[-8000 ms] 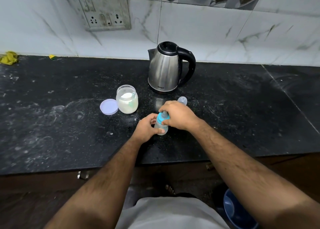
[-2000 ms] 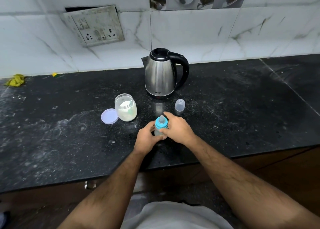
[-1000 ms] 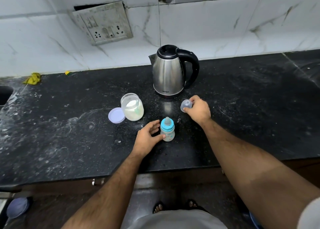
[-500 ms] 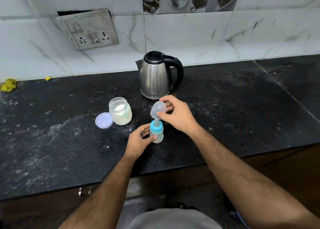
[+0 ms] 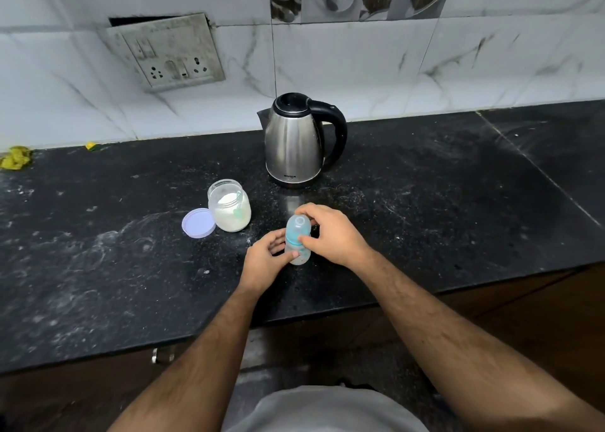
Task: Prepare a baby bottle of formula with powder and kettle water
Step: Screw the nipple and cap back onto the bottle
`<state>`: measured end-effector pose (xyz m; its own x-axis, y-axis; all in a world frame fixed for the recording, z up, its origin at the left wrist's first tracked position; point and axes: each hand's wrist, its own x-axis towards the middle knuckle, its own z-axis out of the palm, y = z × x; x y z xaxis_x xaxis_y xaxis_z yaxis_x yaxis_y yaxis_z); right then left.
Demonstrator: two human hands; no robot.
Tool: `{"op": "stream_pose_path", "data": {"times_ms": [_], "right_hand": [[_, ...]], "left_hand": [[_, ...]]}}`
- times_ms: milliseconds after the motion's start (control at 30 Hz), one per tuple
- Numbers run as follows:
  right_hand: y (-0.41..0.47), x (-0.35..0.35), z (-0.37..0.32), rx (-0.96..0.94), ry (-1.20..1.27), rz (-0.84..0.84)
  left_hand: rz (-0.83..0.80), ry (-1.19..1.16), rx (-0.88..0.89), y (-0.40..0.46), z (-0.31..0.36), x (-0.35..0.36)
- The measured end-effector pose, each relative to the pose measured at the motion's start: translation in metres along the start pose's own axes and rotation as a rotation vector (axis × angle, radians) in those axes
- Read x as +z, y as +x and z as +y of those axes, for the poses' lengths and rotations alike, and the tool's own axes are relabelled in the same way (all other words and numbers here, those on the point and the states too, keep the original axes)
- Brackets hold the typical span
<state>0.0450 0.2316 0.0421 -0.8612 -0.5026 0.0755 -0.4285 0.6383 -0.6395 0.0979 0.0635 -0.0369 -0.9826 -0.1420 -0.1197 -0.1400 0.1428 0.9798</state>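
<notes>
— Two hands on one thing, then? Where is it?

— Yes. The baby bottle (image 5: 297, 251) stands upright on the black bench (image 5: 425, 222), near the front edge, in front of the kettle (image 5: 294, 143). The left hand (image 5: 265, 261) grips its lower body, fingers curled round from the left side.

— And the right hand (image 5: 330, 232)?

— Its fingers and thumb pinch the clear cap (image 5: 298, 227), which sits over the teal collar on top of the bottle. Whether it is fully seated, I cannot tell.

— What else is on the bench?

— An open powder jar (image 5: 229, 207) with white powder and a scoop inside stands left of the bottle, well apart from the hands. Its lilac lid (image 5: 198, 223) lies flat, touching the jar on its left. The kettle is steel with a black handle turned to the right, lid closed. A yellow scrap (image 5: 15, 158) lies far left by the wall, under a socket plate (image 5: 170, 52).
</notes>
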Motion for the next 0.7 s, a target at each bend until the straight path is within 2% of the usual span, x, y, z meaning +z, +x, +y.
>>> {"op": "stream_pose_path", "data": {"times_ms": [333,700], "right_hand": [[-0.006,0.015,0.009,0.005,0.061,0.101],[-0.001,0.021,0.016,-0.032,0.092,0.117]], "left_hand": [[0.007,0.027,0.023,-0.001,0.000,0.000],[0.050,0.087,0.054,-0.004,-0.003,0.004]]}}
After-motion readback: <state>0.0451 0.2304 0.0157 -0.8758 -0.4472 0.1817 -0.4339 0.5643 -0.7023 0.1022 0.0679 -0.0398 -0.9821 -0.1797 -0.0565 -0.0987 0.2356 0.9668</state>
